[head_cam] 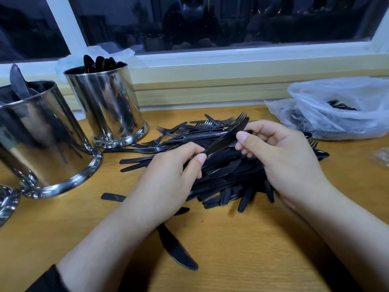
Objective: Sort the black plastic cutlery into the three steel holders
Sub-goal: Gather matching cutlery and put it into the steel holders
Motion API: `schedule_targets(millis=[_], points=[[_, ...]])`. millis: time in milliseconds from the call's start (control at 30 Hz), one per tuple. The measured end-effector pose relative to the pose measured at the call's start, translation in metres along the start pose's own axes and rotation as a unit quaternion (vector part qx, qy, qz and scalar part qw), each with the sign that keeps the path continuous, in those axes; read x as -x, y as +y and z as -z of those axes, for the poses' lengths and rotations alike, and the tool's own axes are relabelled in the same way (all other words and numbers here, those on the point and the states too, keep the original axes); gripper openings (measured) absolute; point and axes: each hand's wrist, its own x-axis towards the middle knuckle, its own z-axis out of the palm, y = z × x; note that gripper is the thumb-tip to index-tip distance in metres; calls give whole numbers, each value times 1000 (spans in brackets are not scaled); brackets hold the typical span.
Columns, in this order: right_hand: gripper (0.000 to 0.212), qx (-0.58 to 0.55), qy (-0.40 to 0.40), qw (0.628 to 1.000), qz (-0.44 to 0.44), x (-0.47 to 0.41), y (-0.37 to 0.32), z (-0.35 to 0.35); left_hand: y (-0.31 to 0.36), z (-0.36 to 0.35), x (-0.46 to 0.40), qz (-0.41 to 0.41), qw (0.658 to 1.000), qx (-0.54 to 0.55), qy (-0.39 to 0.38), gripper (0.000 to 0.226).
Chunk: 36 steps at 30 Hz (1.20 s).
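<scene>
Wooden worktop [242, 249]: lone knife [179, 249] at lower centre.
Left hand [168, 178]: fingers pinch held knife [227, 138].
Right hand [282, 152]: thumb and fingers pinch its blade.
Cutlery pile [221, 165]: mid-frame.
Steel holders [109, 106]: upper left.

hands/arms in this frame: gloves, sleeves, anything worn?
Both hands bare: no gloves, rings or watch visible on the left hand or the right hand. Forearms are uncovered. A dark sleeve, pushed up the left arm, shows at the bottom left corner. No sleeve shows on the right arm within the frame.
</scene>
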Motion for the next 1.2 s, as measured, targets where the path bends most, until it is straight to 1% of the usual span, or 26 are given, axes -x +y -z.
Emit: schedule_targets(millis=[100,233,367,400,433,500,567,700,800,867,933,1033,1100,1200], points=[[9,-34,16,999,-18,-1,1,-1,0,1,-1,6,999,39,0,28],[10,-76,44,995,-52,-1,2,-2,-1,-1,-3,23,995,93,-31,22],[4,-129,78,986,-70,-1,0,-2,-2,-4,-4,24,994,107,-31,24],[4,-141,78,985,-68,-1,-1,-2,-2,-4,-4,35,990,131,-31,27],[7,-148,74,984,-63,-1,-1,-2,-2,-4,-4,53,984,167,-31,30],[12,-146,58,987,-47,-1,-3,-1,0,-3,-3,90,966,239,-38,34],[13,-135,43,989,-37,-1,-3,1,0,-2,-2,108,951,284,-50,34],[13,-86,28,996,-18,-3,-3,6,-2,0,-2,107,942,311,-65,31],[7,-46,31,998,4,-2,-5,9,-2,0,-2,113,928,349,-62,35],[3,-22,32,999,11,-2,-5,9,-1,1,-2,110,930,346,-60,40],[3,-13,36,999,7,-1,-6,8,1,1,-2,98,942,314,-63,44],[8,10,45,999,4,1,-7,6,1,-1,-2,79,961,259,-62,40],[12,15,52,999,0,2,-8,5,1,-2,-1,65,967,236,-69,41],[16,20,56,998,-5,3,-7,2,3,-2,-1,44,974,211,-64,31]])
